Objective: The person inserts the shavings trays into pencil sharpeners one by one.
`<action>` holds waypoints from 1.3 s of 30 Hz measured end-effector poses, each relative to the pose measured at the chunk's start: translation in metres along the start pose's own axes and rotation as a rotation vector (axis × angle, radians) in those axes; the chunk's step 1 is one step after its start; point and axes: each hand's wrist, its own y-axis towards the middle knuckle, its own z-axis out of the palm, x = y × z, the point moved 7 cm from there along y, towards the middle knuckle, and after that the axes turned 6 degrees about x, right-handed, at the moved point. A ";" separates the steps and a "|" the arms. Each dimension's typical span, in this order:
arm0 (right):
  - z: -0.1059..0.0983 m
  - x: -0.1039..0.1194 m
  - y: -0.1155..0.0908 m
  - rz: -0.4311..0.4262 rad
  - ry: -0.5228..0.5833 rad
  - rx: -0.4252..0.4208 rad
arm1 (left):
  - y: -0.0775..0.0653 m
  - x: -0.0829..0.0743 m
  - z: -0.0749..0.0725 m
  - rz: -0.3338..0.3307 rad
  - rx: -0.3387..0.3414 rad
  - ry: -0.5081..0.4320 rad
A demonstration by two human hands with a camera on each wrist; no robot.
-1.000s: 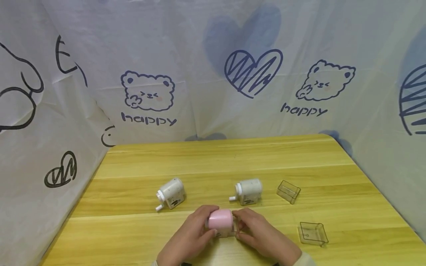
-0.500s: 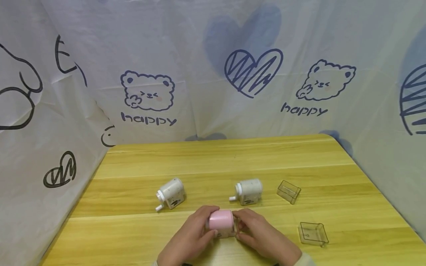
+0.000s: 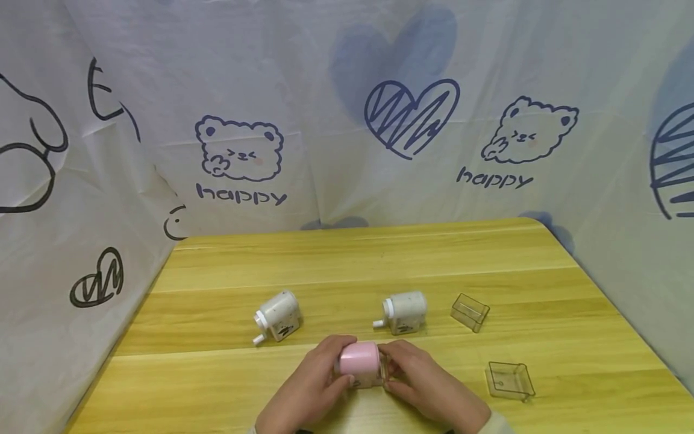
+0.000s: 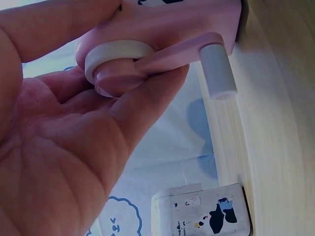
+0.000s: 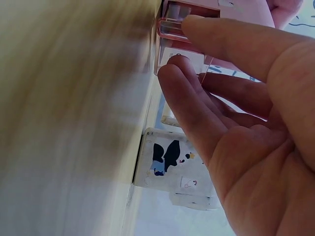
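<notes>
A pink crank-handle pencil sharpener stands on the table close to me. My left hand grips it from the left, fingers behind and thumb in front. The left wrist view shows its pink crank, white ring and white knob, with the palm beside them. At the sharpener's right end, my right hand pinches a see-through shavings tray between thumb and fingers. Part of this tray lies within the pink body; fingers hide some of it in the head view.
Two whitish crank sharpeners, one on the left and one in the middle, stand behind my hands. To the right lie two loose clear trays, one farther back and one nearer. Printed white cloth surrounds the wooden table.
</notes>
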 end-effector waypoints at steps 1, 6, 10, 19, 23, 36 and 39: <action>0.000 0.000 0.000 0.000 -0.003 0.000 | 0.000 0.000 0.000 0.001 -0.001 0.001; 0.000 0.000 0.000 -0.003 0.001 -0.002 | 0.000 0.000 0.000 0.006 -0.006 0.002; 0.001 -0.001 0.000 0.003 0.005 0.002 | -0.001 0.000 0.000 0.003 -0.008 -0.002; 0.001 -0.001 0.000 0.014 -0.006 0.008 | -0.001 -0.001 -0.001 0.007 -0.008 -0.004; 0.001 -0.001 0.000 0.012 -0.011 0.007 | -0.001 -0.001 -0.001 0.010 -0.011 0.001; 0.000 -0.001 0.001 0.019 -0.022 0.012 | -0.001 -0.001 -0.001 0.013 -0.016 -0.001; 0.000 -0.001 0.000 0.021 -0.014 0.012 | -0.001 -0.001 -0.001 0.018 -0.014 -0.003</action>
